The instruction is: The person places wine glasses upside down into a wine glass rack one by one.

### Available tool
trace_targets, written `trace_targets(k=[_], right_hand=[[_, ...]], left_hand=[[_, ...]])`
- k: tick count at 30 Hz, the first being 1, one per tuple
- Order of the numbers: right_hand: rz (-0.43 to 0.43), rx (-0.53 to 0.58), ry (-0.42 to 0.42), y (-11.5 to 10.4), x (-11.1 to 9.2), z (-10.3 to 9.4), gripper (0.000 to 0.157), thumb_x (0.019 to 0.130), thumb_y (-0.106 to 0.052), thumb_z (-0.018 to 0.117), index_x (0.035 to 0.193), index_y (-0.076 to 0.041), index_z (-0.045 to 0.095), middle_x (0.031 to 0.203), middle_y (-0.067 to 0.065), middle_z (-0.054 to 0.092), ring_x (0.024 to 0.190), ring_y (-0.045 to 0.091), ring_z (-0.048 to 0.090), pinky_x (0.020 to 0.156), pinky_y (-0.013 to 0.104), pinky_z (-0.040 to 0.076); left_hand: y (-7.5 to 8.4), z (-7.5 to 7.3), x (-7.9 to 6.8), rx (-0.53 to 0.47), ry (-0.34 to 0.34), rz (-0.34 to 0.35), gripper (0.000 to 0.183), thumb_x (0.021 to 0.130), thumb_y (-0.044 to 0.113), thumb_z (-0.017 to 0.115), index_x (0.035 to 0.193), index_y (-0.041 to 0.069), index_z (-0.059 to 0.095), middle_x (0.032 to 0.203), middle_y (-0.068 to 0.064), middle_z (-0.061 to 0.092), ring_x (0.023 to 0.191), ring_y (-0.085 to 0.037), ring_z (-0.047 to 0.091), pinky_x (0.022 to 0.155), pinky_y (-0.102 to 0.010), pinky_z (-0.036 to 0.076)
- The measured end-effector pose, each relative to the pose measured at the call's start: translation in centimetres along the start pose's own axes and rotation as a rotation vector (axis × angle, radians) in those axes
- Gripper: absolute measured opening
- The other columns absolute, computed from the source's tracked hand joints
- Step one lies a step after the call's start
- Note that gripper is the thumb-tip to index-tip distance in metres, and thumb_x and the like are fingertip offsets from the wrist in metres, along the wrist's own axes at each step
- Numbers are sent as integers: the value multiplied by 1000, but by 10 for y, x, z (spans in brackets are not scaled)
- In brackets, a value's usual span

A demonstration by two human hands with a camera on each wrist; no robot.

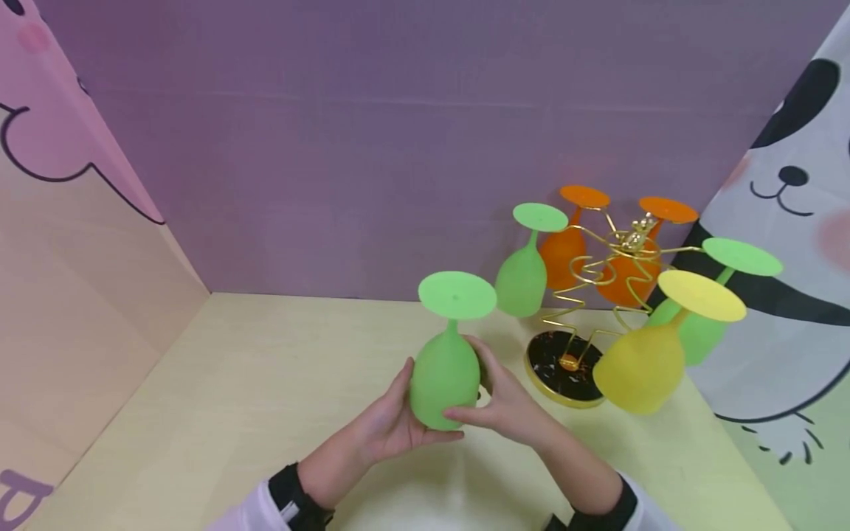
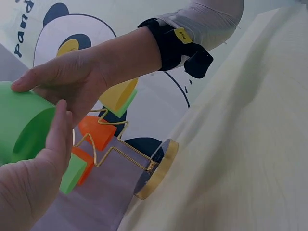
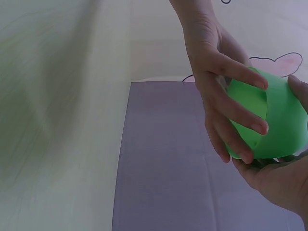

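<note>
A green plastic goblet [image 1: 445,380] is held upside down over the table, its round foot on top and its open rim below. My left hand [image 1: 388,431] holds it from the left, thumb up along the bowl. In the right wrist view the left hand's fingers [image 3: 236,108] spread across the rim and opening. From the other side my right hand [image 1: 508,405] grips the bowl, thumb low on the near side and fingers behind. The left wrist view shows the bowl [image 2: 21,120] between both hands, tilted, with its foot out of frame.
Right of the hands stands a gold wire rack with a round black base [image 1: 551,358]. Upside-down goblets hang around it: yellow [image 1: 640,369], orange [image 1: 561,254], another orange [image 1: 620,280], green [image 1: 522,280] and another green [image 1: 704,335]. A purple backdrop [image 1: 332,184] rises behind the table [image 1: 199,413].
</note>
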State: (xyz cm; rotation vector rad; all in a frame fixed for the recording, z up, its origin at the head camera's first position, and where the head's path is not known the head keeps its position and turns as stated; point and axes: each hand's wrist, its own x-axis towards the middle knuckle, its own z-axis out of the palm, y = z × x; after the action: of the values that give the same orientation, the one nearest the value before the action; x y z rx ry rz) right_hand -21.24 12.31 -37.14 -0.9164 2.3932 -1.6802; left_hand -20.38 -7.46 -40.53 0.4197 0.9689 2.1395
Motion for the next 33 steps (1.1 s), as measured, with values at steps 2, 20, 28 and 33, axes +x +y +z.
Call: trace_targets(k=[2,20,28,33], right_hand=[[-6,0,6,-1,1,-1,91,69,-20,78,140,-11,23,137,17,38,118,33,43,97,56,37],[45,-42,153,-5,10,-29,91,72,-17,77,142,-8,19,141,19,32,123,35,37,100,57,33],[199,-32,263,-7,14,-50,98,74,-24,75,145,-9,9,145,20,25,130,34,28,106,53,27],[238,-53,329,-4,16,-62,97,77,-28,73,146,-15,6,143,19,27,125,34,33,102,53,34]], left_hand=[[2,0,1,9,-13,-1,71,91,64,17,146,21,7,139,-18,33,118,-31,45,101,-49,35],[36,-19,-10,200,107,139,54,100,43,22,145,14,12,150,-20,15,131,-36,27,99,-56,35],[57,-32,-27,360,211,291,51,102,33,24,145,10,11,150,-22,15,131,-35,27,99,-54,35],[67,-44,-35,505,347,382,49,101,26,31,144,9,14,148,-20,20,131,-36,27,99,-56,34]])
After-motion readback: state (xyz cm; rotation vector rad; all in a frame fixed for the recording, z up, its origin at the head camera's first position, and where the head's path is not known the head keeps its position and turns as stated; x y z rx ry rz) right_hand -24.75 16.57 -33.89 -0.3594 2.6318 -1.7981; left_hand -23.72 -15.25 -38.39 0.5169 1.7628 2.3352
